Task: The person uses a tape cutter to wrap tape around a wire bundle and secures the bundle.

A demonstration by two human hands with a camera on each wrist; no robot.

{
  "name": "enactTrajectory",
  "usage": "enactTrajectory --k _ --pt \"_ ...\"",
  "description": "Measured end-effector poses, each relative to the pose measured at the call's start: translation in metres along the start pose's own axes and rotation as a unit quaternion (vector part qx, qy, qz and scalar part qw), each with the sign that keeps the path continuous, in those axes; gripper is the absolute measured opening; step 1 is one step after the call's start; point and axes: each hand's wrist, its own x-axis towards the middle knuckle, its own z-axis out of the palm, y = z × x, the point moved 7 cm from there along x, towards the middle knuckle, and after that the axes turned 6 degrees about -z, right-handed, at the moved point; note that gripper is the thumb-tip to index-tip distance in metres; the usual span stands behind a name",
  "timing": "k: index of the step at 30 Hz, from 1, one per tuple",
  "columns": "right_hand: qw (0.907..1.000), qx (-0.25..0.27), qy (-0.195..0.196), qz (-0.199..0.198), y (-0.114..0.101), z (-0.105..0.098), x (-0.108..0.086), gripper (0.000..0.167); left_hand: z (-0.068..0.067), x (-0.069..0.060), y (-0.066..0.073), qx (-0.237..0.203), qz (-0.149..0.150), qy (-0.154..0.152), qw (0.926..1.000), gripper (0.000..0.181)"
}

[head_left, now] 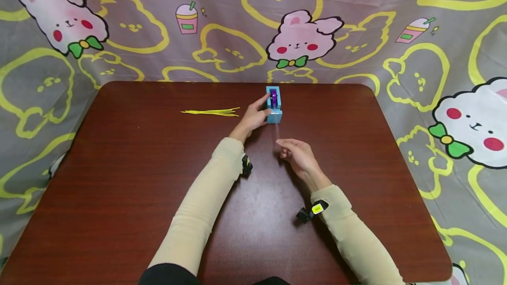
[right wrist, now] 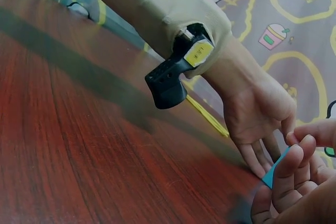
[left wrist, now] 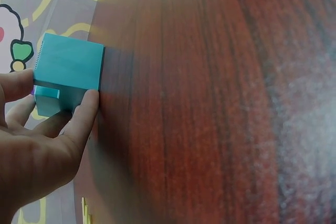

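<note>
A blue tape dispenser [head_left: 274, 117] with a purple roll [head_left: 273, 96] stands near the table's back edge. My left hand [head_left: 254, 118] grips it from the left side; in the left wrist view that hand [left wrist: 50, 142] has thumb and fingers around the blue body [left wrist: 71, 62]. Nearer the front, my right hand [head_left: 299, 155] pinches the end of a clear tape strip [head_left: 277, 132] that stretches from the dispenser. In the right wrist view my right hand [right wrist: 304, 182] hides most of the dispenser, and its thumb meets the index finger.
Thin yellow sticks [head_left: 210, 112] lie in a loose bundle on the brown table [head_left: 138, 166], left of the dispenser. A patterned cloth [head_left: 229, 12] hangs behind the table and along its sides.
</note>
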Motion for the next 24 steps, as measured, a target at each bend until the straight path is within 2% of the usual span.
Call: enactTrajectory --k 8,24 --pt "0.9999 0.006 -0.008 -0.004 0.002 0.001 -0.003 0.024 0.000 0.001 -0.001 -0.001 0.000 0.000 1.0000 0.059" --pt "0.9999 0.009 -0.010 -0.003 0.004 0.003 -0.014 0.023 0.001 -0.001 -0.001 0.004 0.001 0.004 1.0000 0.059"
